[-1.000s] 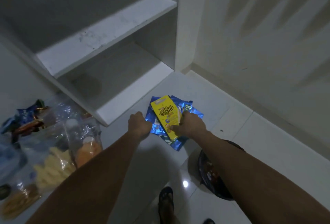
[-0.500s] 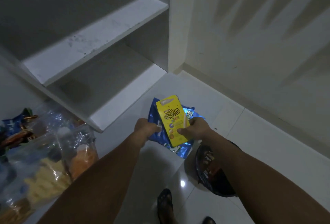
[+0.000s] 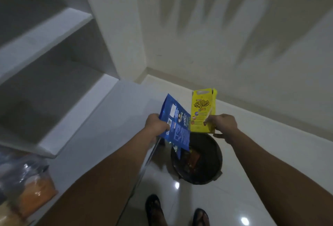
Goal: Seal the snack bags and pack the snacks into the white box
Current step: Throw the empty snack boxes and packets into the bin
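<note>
Above the bin (image 3: 207, 162), left hand (image 3: 156, 125) grips blue packet (image 3: 177, 126); right hand (image 3: 225, 124) grips yellow box (image 3: 203, 110).

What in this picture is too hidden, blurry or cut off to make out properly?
- Dark bin, head view: its contents are dim and partly covered by the blue snack packet.
- Yellow snack box: small print blurred; its lower corner is covered by the right hand.
- Clear snack bags: cut off by the left edge, so sealing is unclear.
- Left hand: fingertips hidden behind the packet.
</note>
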A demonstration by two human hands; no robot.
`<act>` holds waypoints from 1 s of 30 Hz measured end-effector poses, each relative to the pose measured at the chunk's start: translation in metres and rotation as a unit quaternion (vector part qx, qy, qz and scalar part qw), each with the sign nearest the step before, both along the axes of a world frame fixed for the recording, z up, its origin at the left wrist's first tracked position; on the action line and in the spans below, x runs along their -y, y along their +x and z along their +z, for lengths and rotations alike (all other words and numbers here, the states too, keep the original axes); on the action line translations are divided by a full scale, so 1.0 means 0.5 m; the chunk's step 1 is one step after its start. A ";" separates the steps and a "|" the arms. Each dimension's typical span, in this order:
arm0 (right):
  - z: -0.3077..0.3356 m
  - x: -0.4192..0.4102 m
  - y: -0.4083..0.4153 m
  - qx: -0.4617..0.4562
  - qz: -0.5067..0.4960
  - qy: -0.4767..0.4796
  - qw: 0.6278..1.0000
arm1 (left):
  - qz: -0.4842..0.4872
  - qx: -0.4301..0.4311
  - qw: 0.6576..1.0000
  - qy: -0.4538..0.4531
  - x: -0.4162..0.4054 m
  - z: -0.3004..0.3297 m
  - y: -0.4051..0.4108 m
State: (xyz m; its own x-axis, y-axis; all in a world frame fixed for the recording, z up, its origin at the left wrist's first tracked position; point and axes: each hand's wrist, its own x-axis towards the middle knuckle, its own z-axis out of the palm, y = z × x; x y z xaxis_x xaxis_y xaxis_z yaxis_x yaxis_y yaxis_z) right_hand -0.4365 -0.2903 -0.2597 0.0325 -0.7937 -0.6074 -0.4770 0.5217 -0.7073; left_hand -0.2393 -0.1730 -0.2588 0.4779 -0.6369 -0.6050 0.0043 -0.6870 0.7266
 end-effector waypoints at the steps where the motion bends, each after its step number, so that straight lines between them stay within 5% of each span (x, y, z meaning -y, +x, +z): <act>1: -0.008 0.003 -0.025 -0.018 0.002 -0.007 1.000 | -0.021 0.010 1.000 0.003 0.016 -0.011 -0.022; 10: -0.199 0.003 -0.178 -0.174 0.089 -0.003 0.981 | -0.099 0.085 0.990 0.055 0.080 -0.220 -0.177; 22: -0.537 0.001 -0.194 -0.237 0.180 0.043 0.954 | -0.161 0.157 0.969 0.106 0.120 -0.519 -0.227; 30: -0.545 -0.010 -0.202 -0.225 0.211 0.058 0.949 | -0.187 0.155 0.962 0.127 0.104 -0.504 -0.223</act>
State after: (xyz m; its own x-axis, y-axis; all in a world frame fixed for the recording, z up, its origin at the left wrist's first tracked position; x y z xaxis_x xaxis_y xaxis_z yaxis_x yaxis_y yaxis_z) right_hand -0.5375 -0.2852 -0.5324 0.0492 -0.6946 -0.7177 -0.9012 0.2789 -0.3317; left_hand -0.3507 -0.2248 -0.5108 0.4265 -0.6496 -0.6293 -0.4682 -0.7539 0.4609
